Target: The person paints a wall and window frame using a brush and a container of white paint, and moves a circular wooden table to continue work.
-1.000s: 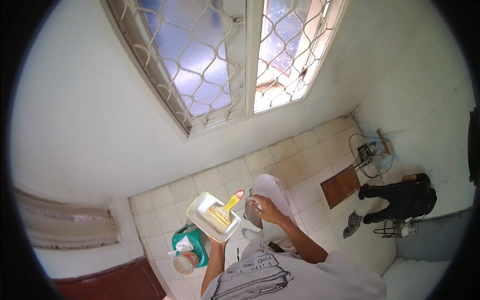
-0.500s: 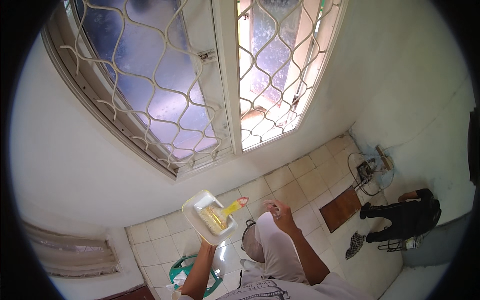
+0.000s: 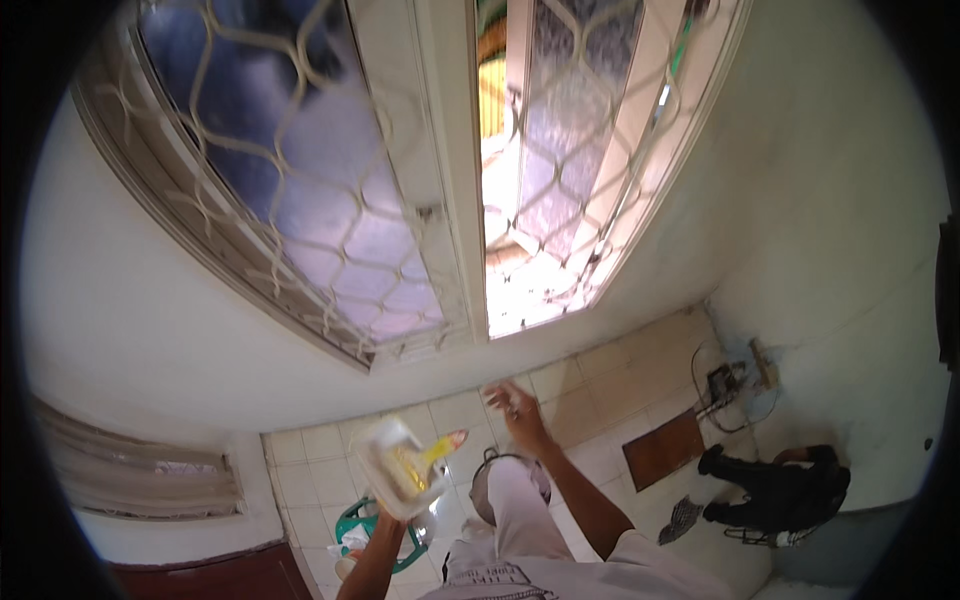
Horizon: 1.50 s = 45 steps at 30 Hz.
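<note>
My left hand (image 3: 393,513) holds up a white plastic tub (image 3: 372,468) from below, tilted so that its inside shows; most of the fingers are hidden behind it. Across the tub lies a wide paintbrush (image 3: 440,447) with a yellow handle tipped in red, its bristles down in the tub. Motion blurs both a little. To the right of the brush handle, my right hand (image 3: 516,410) is raised in front of the low part of the wall. Its fingers are apart and nothing shows in them.
Ahead is a white wall with a window behind a wavy metal grille (image 3: 350,215). Below stand a green plastic stool (image 3: 413,545) and a round dark-rimmed container (image 3: 481,493) by my leg. On the right are a brown mat (image 3: 662,450), cables (image 3: 722,385) and a person in dark clothes (image 3: 775,493).
My right hand has moved left and slightly up, closer to the brush handle. The tub has shifted slightly left and down in view. The whole view has shifted, with the window edge lower.
</note>
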Tool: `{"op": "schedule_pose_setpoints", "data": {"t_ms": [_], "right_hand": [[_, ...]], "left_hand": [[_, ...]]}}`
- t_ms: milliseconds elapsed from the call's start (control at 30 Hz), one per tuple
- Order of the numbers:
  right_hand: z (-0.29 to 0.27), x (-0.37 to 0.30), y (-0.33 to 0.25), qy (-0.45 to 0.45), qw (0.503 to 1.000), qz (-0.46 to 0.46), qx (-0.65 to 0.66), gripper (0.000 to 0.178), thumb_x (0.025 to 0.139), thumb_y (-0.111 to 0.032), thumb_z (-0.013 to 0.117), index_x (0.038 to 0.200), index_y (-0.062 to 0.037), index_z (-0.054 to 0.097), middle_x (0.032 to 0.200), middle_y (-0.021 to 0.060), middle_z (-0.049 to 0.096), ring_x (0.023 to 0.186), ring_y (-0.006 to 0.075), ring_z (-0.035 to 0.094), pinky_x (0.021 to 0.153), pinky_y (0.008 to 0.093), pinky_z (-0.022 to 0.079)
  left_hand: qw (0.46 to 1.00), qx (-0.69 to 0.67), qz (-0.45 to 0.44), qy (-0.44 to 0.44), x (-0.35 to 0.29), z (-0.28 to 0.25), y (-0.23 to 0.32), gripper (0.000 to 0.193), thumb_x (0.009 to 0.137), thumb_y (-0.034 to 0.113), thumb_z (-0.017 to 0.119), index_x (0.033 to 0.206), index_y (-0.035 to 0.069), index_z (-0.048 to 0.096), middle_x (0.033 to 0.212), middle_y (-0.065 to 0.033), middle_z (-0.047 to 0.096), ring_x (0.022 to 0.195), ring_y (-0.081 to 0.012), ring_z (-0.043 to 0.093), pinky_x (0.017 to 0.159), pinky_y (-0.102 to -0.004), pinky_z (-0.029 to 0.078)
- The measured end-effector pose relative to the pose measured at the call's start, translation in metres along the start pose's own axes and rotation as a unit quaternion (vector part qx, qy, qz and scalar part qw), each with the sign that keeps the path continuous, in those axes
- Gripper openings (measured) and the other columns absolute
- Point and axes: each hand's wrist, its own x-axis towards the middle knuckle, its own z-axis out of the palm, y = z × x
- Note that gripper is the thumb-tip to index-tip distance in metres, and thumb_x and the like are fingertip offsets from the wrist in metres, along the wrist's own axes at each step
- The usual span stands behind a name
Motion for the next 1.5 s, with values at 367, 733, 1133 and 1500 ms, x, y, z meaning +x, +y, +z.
{"op": "schedule_pose_setpoints", "data": {"t_ms": [367,733,1133,1500], "right_hand": [[0.033,-0.030,-0.221,-0.270,0.942,0.125,0.157,0.056,0.107,-0.047,0.035,0.137,-0.0020,0.049,0.118,0.0086,0.064,0.105,0.0165,0.062,0.088,0.0316,0.050],[0.033,-0.038,-0.304,-0.198,0.974,0.088,-0.059,0.031,0.100,-0.029,0.062,0.105,0.0012,0.058,0.091,0.0040,0.061,0.081,0.0111,0.057,0.069,0.0277,0.047],[0.062,-0.066,-0.375,-0.111,0.966,-0.155,-0.174,0.015,0.094,-0.014,0.065,0.099,-0.0004,0.065,0.086,0.0127,0.068,0.075,0.0242,0.066,0.067,0.0345,0.051],[0.055,-0.069,-0.410,-0.047,0.979,-0.131,-0.150,0.019,0.093,-0.017,0.067,0.093,0.0011,0.067,0.074,0.0109,0.069,0.066,0.0190,0.068,0.062,0.0311,0.052]], "left_hand": [[0.984,-0.166,0.057,0.040,-0.076,0.137,0.035,0.061,0.096,0.056,0.049,0.137,0.010,0.051,0.132,-0.0128,0.060,0.115,-0.0332,0.063,0.095,-0.0539,0.055],[0.983,-0.180,-0.026,-0.028,-0.087,0.261,0.078,0.062,0.097,0.052,0.044,0.135,0.004,0.051,0.128,-0.0209,0.059,0.112,-0.0408,0.063,0.094,-0.0587,0.054],[0.989,-0.144,0.001,-0.045,-0.091,0.259,0.076,0.063,0.101,0.056,0.036,0.139,0.008,0.047,0.129,-0.0164,0.059,0.112,-0.0318,0.064,0.092,-0.0480,0.057],[0.986,-0.126,-0.052,-0.098,-0.104,0.294,0.102,0.072,0.098,0.065,0.034,0.142,0.009,0.044,0.135,-0.0165,0.055,0.119,-0.0357,0.060,0.095,-0.0529,0.055]]}}
